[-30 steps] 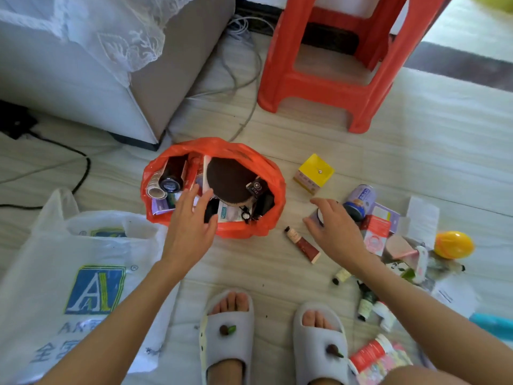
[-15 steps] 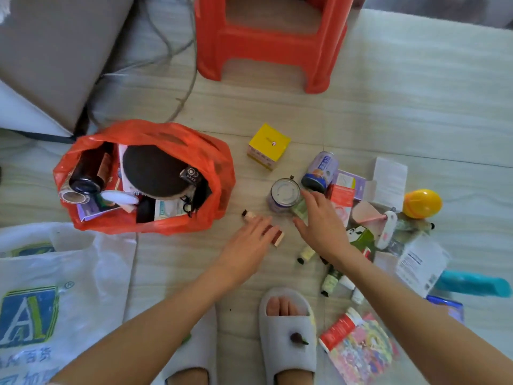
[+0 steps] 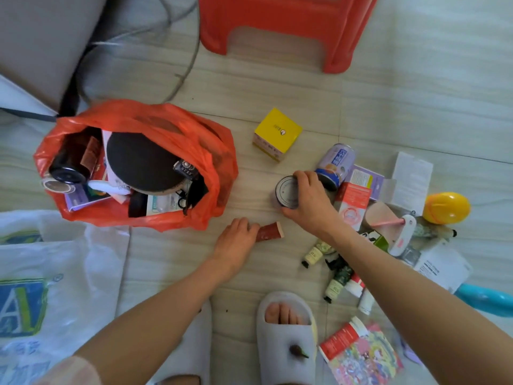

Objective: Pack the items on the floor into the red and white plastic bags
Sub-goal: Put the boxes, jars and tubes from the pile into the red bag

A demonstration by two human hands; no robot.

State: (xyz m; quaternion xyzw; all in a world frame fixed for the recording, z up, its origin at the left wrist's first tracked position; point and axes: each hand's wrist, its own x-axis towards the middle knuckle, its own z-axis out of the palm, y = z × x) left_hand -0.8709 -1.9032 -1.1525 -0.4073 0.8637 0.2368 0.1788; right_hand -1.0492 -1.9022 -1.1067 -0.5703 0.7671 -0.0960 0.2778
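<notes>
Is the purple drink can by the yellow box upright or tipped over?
Tipped over. The purple can lies on its side on the floor.

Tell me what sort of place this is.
Probably a room in a home: pale tiled floor, a red plastic stool, and the corner of a grey upholstered sofa or bed with cables trailing beside it.

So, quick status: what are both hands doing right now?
Left hand grips brown tube on the floor. Right hand grips round tin. Red bag open, nearly full. Nothing in the way.
</notes>
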